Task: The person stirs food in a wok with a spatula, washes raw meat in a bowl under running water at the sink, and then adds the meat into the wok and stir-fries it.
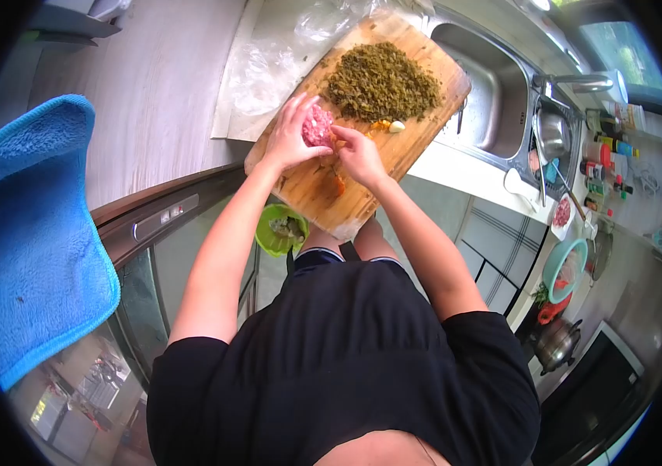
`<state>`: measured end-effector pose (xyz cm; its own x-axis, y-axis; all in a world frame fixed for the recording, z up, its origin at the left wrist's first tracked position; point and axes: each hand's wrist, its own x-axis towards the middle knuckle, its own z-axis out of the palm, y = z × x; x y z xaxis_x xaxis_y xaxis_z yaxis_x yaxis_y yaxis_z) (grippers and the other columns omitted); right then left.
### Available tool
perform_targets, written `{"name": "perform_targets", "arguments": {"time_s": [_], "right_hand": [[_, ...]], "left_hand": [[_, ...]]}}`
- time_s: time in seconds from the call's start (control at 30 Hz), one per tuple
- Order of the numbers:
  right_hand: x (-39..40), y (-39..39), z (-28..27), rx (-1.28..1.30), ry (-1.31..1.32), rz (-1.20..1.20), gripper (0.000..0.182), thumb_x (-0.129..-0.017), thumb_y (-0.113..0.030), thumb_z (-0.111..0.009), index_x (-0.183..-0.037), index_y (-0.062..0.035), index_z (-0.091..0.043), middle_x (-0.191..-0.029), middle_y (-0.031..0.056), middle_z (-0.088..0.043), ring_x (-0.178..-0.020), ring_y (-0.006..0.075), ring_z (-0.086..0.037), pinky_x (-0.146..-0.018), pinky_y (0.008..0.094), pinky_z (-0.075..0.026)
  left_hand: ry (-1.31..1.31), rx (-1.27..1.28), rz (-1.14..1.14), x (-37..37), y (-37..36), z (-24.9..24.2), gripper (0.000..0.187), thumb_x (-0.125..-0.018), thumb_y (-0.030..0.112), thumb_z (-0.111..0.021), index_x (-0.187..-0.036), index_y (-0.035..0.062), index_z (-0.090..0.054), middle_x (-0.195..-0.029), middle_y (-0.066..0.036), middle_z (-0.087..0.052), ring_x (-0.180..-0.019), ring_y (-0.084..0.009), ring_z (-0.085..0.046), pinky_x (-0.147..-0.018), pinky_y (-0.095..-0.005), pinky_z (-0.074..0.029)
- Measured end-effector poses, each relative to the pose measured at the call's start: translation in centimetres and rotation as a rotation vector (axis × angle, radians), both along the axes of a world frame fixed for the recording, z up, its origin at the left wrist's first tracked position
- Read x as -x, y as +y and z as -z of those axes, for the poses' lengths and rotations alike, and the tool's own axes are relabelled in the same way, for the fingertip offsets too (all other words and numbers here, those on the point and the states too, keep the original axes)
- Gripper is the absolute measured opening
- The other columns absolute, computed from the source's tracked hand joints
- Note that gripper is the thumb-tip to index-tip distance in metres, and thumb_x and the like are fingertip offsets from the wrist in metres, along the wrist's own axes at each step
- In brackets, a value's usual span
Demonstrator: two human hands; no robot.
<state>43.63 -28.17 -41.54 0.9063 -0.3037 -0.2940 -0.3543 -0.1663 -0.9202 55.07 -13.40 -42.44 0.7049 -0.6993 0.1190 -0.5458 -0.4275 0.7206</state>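
A wooden cutting board [412, 147] lies in front of me, reaching over the counter's edge. My left hand [290, 138] is curved around a lump of pink minced meat [317, 126] at the board's left side. The fingers of my right hand [359, 158] are bent together at the meat's right edge; what they hold, if anything, is hidden. Beyond both hands is a large heap of chopped dark green vegetable [383, 81]. A white garlic clove [397, 126] sits by orange chopped bits [380, 125], and more orange bits [339, 185] are near my right wrist.
Clear plastic bags [261, 78] lie left of the board. At the right is a steel sink [482, 89] with a faucet [579, 82]. A green bin [270, 233] stands below. A teal basin [565, 270] and a pot [556, 346] are farther right; a blue towel [36, 241] hangs left.
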Motion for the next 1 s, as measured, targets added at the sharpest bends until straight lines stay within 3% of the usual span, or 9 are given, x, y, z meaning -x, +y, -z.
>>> {"name": "perform_targets", "arguments": {"time_s": [0.07, 0.2, 0.33, 0.47, 0.57, 0.6, 0.7, 0.9, 1.0], "right_hand": [[1.3, -0.9, 0.2, -0.037, -0.028, 0.11, 0.039, -0.081, 0.006, -0.046, -0.116, -0.002, -0.062, -0.099, 0.0129, -0.068, -0.092, 0.0186, -0.065, -0.084, 0.0288, -0.05], [4.5, -1.7, -1.3, -0.054, 0.089, 0.151, 0.036, -0.081, 0.009, -0.044, -0.112, 0.001, -0.062, -0.094, 0.0077, -0.066, -0.088, 0.0126, -0.063, -0.082, 0.0259, -0.05], [6.7, -1.3, -0.9, -0.047, 0.121, 0.1, 0.033, -0.083, 0.007, -0.046, -0.111, 0.0004, -0.062, -0.091, 0.0063, -0.066, -0.085, 0.0115, -0.062, -0.08, 0.0254, -0.05], [6.8, -0.8, -1.2, 0.026, 0.147, 0.057, 0.03, -0.083, 0.0, -0.052, -0.109, -0.0038, -0.065, -0.089, 0.0112, -0.068, -0.083, 0.0168, -0.065, -0.077, 0.0278, -0.05], [5.7, -0.7, -1.2, 0.118, 0.121, 0.056, 0.027, -0.082, -0.001, -0.054, -0.106, -0.0032, -0.066, -0.089, 0.0132, -0.067, -0.08, 0.0208, -0.065, -0.075, 0.0293, -0.051], [5.0, -0.5, -1.2, 0.192, 0.075, 0.05, 0.026, -0.081, -0.002, -0.055, -0.105, -0.0037, -0.065, -0.09, 0.0135, -0.066, -0.08, 0.0225, -0.065, -0.075, 0.0307, -0.051], [2.4, 0.1, -0.5, 0.376, -0.03, 0.037, 0.024, -0.081, -0.005, -0.058, -0.104, -0.0052, -0.064, -0.091, 0.0139, -0.064, -0.083, 0.0271, -0.063, -0.076, 0.0349, -0.051], [-0.7, 0.5, 1.7, 0.612, 0.035, -0.054, 0.028, -0.08, -0.01, -0.062, -0.107, -0.0091, -0.057, -0.094, 0.0134, -0.062, -0.089, 0.03, -0.06, -0.078, 0.0402, -0.05], [-1.4, 0.3, 1.4, 0.536, 0.144, -0.074, 0.03, -0.081, -0.009, -0.058, -0.111, -0.0102, -0.054, -0.094, 0.0132, -0.062, -0.089, 0.0308, -0.061, -0.077, 0.0417, -0.049]], "left_hand": [[-0.087, -0.174, 0.057, 0.1, -0.7, -0.4, 0.085, -0.057, 0.049, -0.081, -0.132, 0.0232, -0.048, -0.142, -0.008, -0.035, -0.134, -0.0316, -0.028, -0.111, -0.0462, -0.026], [-0.208, -0.295, 0.114, 1.0, -1.1, -0.4, 0.064, -0.06, 0.046, -0.078, -0.119, 0.0261, -0.06, -0.131, -0.004, -0.046, -0.126, -0.0299, -0.035, -0.103, -0.0449, -0.032], [-0.2, -0.313, 0.12, 1.3, -0.9, -0.5, 0.047, -0.061, 0.03, -0.077, -0.106, 0.023, -0.065, -0.118, -0.002, -0.054, -0.115, -0.0271, -0.044, -0.092, -0.0408, -0.041], [-0.08, -0.257, 0.111, 0.8, -1.2, 0.2, 0.038, -0.062, 0.017, -0.076, -0.098, 0.0187, -0.066, -0.103, -0.002, -0.06, -0.104, -0.024, -0.054, -0.085, -0.0372, -0.046], [0.198, 0.039, -0.04, 0.0, -0.9, -0.2, 0.031, -0.066, 0.01, -0.073, -0.096, 0.0121, -0.064, -0.097, -0.005, -0.064, -0.087, -0.0199, -0.062, -0.071, -0.0323, -0.052], [0.747, 0.199, -0.131, -0.4, -0.7, 0.4, 0.023, -0.072, 0.007, -0.069, -0.095, 0.006, -0.063, -0.097, -0.009, -0.067, -0.074, -0.0157, -0.064, -0.059, -0.0262, -0.052], [1.207, 0.579, -0.319, -1.4, 0.4, -1.5, 0.027, -0.077, 0.009, -0.067, -0.103, 0.0049, -0.06, -0.097, -0.01, -0.066, -0.07, -0.0153, -0.064, -0.055, -0.0238, -0.051], [1.459, 0.829, -0.353, -1.6, 3.1, -4.0, 0.035, -0.078, 0.014, -0.068, -0.109, 0.0031, -0.057, -0.099, -0.011, -0.061, -0.076, -0.018, -0.061, -0.06, -0.0268, -0.052], [1.57, 0.877, -0.271, -1.6, 4.4, -4.4, 0.039, -0.078, 0.019, -0.068, -0.112, 0.0048, -0.056, -0.098, -0.012, -0.059, -0.075, -0.0219, -0.059, -0.057, -0.0296, -0.049]]}}
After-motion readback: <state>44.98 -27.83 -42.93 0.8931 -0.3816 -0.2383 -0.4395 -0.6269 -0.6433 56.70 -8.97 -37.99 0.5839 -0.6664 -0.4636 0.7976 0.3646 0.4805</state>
